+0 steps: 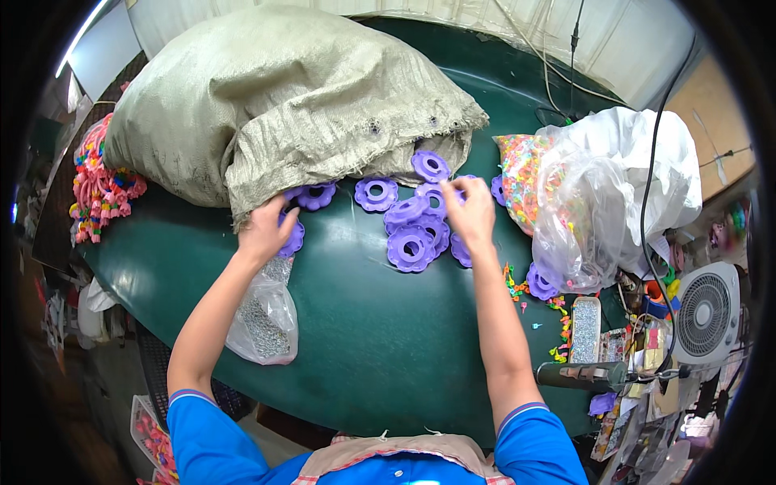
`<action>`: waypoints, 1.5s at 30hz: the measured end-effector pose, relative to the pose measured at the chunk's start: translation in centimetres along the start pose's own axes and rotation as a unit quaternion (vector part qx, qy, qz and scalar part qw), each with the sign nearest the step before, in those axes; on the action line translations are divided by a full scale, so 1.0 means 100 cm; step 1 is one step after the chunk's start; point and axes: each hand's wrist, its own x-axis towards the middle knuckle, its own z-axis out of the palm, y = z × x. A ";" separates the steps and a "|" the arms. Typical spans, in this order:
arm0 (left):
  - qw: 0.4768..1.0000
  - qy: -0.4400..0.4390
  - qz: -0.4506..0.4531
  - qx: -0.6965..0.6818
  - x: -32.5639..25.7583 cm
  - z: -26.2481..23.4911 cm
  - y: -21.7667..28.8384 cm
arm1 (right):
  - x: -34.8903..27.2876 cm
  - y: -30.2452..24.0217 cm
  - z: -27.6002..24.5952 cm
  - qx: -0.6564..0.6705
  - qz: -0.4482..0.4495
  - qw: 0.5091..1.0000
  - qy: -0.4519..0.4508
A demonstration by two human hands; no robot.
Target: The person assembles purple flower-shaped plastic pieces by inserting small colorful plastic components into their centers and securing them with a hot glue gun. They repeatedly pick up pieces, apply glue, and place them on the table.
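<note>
On the green table, a big woven sack (267, 105) lies with its frayed mouth toward me. Purple flower-shaped plastic rings (411, 247) spill from under it, several stacked in the middle. My left hand (265, 230) is at the sack's front left corner, fingers curled in beside a purple ring (293, 234); what they grip is partly hidden. My right hand (473, 212) is at the right side of the pile, its fingers closed on a purple ring mostly covered by the hand. A single ring (430, 166) leans against the sack's mouth.
A clear bag of small metal parts (265, 319) lies below my left hand. To the right stand a bag of colourful small pieces (525, 178), a white bag (655, 162), a tray of metal parts (584, 330) and a fan (706, 314). Pink pieces (105, 186) hang at left.
</note>
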 end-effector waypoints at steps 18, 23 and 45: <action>0.978 -0.162 -0.056 -0.116 -0.003 0.006 0.065 | -0.060 -0.028 -0.020 -0.055 -0.008 0.983 -0.176; 0.993 -0.028 -0.037 -0.106 0.032 0.026 0.024 | 0.013 -0.040 0.010 -0.070 -0.037 0.994 -0.070; 0.942 -0.143 -0.093 -0.289 0.156 -0.072 0.070 | -0.009 -0.061 0.021 -0.043 -0.116 0.986 -0.115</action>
